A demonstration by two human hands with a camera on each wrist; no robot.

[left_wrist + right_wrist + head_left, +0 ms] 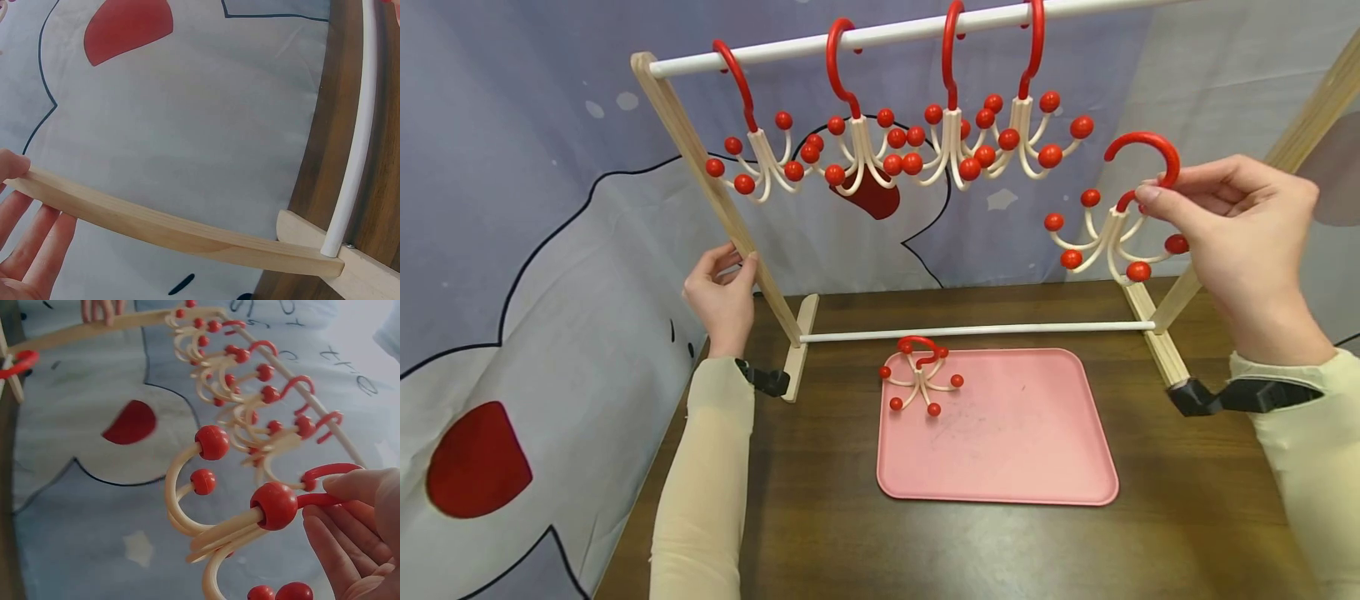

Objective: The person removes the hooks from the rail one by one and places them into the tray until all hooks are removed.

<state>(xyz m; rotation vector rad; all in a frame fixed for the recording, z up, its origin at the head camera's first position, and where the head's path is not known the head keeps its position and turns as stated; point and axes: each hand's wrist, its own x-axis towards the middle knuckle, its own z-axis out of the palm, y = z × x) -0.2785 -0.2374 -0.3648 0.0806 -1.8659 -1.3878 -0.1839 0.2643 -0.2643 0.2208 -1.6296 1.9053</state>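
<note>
My right hand (1255,225) pinches the red hook of a multi-arm hanger (1114,229), whose cream curved arms end in red balls. It is held upright, apart from the rail, to the right of the hung ones. The right wrist view shows the thumb and fingers on the hook of this hanger (228,536). On the far left my left hand (724,298) grips the rack's wooden post (169,228), thumb on one side and fingers on the other. Several similar hangers hang by their red hooks from the white top rail (895,33).
A pink tray (1007,433) lies on the brown wooden table (820,508), with one more hanger (919,379) at its back left corner. A white lower bar (977,331) joins the rack's feet behind the tray. Patterned fabric (610,275) stands behind.
</note>
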